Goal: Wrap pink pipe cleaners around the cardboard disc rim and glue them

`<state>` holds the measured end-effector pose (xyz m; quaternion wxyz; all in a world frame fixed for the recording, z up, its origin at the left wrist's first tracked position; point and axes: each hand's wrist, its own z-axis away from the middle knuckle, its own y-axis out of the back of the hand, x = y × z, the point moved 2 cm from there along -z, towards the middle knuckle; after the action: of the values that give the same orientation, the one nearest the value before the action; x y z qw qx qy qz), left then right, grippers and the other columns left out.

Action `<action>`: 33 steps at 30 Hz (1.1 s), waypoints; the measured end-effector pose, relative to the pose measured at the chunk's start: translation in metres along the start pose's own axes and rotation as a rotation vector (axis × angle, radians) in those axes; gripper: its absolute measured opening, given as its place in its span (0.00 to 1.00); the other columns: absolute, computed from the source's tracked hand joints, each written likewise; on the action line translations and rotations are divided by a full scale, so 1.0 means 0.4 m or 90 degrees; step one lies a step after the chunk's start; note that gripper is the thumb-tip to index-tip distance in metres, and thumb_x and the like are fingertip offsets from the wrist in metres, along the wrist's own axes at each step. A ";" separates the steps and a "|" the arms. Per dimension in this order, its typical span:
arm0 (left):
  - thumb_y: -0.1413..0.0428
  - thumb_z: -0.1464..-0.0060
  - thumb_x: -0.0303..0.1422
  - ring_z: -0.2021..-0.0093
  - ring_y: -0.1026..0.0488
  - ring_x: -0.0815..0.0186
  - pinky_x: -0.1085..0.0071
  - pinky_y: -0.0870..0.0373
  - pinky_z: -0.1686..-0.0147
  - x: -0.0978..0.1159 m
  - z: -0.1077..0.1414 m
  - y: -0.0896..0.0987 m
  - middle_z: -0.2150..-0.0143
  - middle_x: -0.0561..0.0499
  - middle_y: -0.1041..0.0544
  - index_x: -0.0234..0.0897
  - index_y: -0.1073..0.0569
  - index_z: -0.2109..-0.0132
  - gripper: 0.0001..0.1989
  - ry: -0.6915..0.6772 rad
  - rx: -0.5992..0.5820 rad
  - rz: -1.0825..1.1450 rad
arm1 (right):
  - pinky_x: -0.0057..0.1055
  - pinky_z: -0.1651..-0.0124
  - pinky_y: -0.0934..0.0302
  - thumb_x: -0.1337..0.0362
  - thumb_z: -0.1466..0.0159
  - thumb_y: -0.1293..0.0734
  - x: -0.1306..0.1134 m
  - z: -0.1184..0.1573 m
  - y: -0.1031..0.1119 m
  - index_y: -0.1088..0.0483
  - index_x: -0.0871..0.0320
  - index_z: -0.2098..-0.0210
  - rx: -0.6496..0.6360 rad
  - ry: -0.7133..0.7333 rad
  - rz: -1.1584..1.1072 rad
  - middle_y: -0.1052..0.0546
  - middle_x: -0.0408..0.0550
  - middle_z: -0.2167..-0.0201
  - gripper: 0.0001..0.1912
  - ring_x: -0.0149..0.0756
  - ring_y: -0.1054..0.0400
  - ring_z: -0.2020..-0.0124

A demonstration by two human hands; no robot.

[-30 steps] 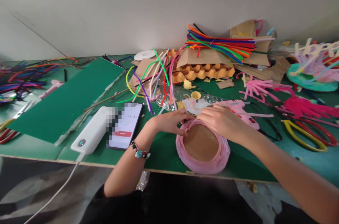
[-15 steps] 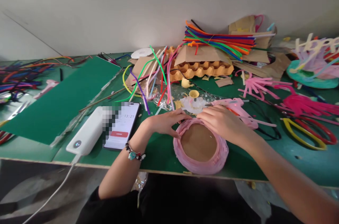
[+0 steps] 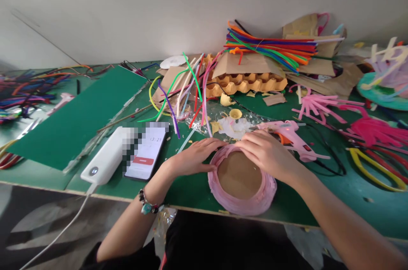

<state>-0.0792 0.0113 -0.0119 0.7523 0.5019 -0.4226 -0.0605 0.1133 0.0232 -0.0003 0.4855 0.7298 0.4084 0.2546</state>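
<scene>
A round piece with a thick rim wrapped in crinkled pink material [image 3: 245, 205] lies near the table's front edge; brown cardboard [image 3: 239, 176] shows in its middle. My left hand [image 3: 196, 157] holds the rim at the upper left, thumb at the near side and fingers over the far side. At the upper right, my right hand [image 3: 267, 153] has its fingers curled over the same rim. Both sets of fingertips are partly hidden at the far side. Just beyond my right hand lies a pink glue gun [image 3: 299, 138] with a small lit spot.
Left of my hands lie a phone [image 3: 148, 155] and a white power bank [image 3: 106, 161] with a cable. Behind are loose pipe cleaners [image 3: 174, 110], an egg tray [image 3: 245, 85] and a bundle of pipe cleaners [image 3: 270, 46]. Yellow-handled scissors [image 3: 371, 174] lie right.
My left hand has flattened somewhat along the rim, its wrist moving left and lower. My right hand has shifted slightly right and down. The view has turned a little; both hands stay on the rim.
</scene>
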 end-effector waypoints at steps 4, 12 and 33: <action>0.45 0.49 0.29 0.51 0.33 0.65 0.68 0.33 0.55 0.016 0.033 -0.029 0.50 0.45 0.32 0.34 0.38 0.50 0.19 0.010 0.162 -0.048 | 0.32 0.64 0.41 0.72 0.37 0.45 0.006 0.007 0.000 0.30 0.59 0.68 0.001 -0.019 -0.040 0.28 0.45 0.73 0.12 0.30 0.35 0.70; 0.58 0.39 0.26 0.68 0.28 0.71 0.72 0.33 0.65 0.038 0.096 -0.063 0.64 0.53 0.23 0.35 0.30 0.61 0.11 -0.157 0.268 -0.320 | 0.31 0.64 0.41 0.73 0.38 0.44 0.004 0.015 0.002 0.30 0.61 0.67 0.011 -0.009 -0.062 0.28 0.46 0.72 0.11 0.30 0.35 0.71; 0.58 0.41 0.27 0.57 0.29 0.68 0.70 0.32 0.58 0.020 0.131 -0.056 0.51 0.47 0.26 0.34 0.32 0.51 0.15 -0.258 0.136 -0.368 | 0.31 0.65 0.40 0.72 0.37 0.46 0.005 0.018 0.002 0.29 0.58 0.68 -0.018 -0.026 -0.063 0.27 0.46 0.73 0.15 0.29 0.36 0.72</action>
<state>-0.1033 -0.0408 -0.0182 0.5488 0.6539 -0.4076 -0.3241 0.1202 0.0212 -0.0024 0.5157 0.7070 0.4303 0.2212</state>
